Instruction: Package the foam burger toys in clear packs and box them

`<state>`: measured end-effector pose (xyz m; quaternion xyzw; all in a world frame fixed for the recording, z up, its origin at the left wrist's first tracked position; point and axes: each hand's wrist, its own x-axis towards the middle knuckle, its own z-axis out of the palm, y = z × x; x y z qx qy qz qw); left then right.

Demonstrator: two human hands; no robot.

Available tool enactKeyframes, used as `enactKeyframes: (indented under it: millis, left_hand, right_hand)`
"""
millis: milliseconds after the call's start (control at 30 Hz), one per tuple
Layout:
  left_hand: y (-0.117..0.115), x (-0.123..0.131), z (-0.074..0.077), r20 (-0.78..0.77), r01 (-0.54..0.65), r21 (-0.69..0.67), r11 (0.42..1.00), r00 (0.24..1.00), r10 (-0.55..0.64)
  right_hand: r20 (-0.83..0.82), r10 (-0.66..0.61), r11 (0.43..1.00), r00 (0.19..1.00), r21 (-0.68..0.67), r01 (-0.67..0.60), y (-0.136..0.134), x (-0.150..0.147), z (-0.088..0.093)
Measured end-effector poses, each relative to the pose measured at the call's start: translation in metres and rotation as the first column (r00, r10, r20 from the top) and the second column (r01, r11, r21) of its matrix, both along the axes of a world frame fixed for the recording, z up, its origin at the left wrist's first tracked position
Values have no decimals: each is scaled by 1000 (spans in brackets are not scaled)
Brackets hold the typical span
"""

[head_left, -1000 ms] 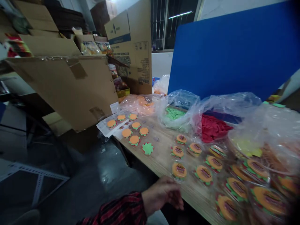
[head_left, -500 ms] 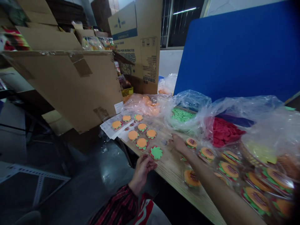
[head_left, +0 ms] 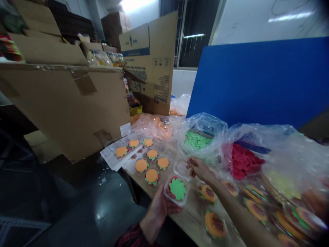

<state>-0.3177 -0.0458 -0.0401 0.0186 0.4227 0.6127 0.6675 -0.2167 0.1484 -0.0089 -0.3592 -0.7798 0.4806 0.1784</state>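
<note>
My left hand [head_left: 158,210] is closed round a clear plastic box [head_left: 184,200] at the table's front edge. Inside the box lies a green, scalloped lettuce-shaped piece [head_left: 177,188] with red showing beneath it. My right hand [head_left: 202,169] pinches the edge of a clear plastic lid [head_left: 181,168], just beyond the box. To the left are several toy burgers with plain orange tops, one of them an orange-topped burger [head_left: 152,176] near the box. Under and beside my right forearm lie burgers with printed brown labels, such as a labelled burger [head_left: 215,224].
Behind my hands stand plastic bags of orange pieces [head_left: 160,127], green pieces [head_left: 197,139] and red pieces [head_left: 244,161]. Printed sheets [head_left: 119,154] lie at the table's left end. A large cardboard box [head_left: 66,109] stands left, a blue board [head_left: 257,82] behind.
My left hand has taken hold of the box with the green piece and lifted it. A clear lid now shows at my right hand's fingers. The view has tilted upward.
</note>
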Motion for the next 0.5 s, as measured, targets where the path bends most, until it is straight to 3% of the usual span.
enactKeyframes:
  millis: [100,233,300,400,500]
  left_hand:
    - [11,1,5,124,96,83,992,987,-106]
    - [25,-3,8,260,131,174,976,950,-174]
    - [32,-7,5,284,69,190,979,951,-122]
    - [40,-18,-2,294,-64,190,980,956,5]
    - [41,-32,-5,225,-100,177,979,973,58]
  right_hand:
    - [-18,60,997,998,-38,-60,2,-3,5]
    - [9,164,984,986,-72,-163,5,-19,7]
    - [63,191,976,980,92,-196,12,-33,13]
    - [114,113,902,987,404,-150,36,-67,25]
    - [126,-13,875,992,481,-49,73,-111,32]
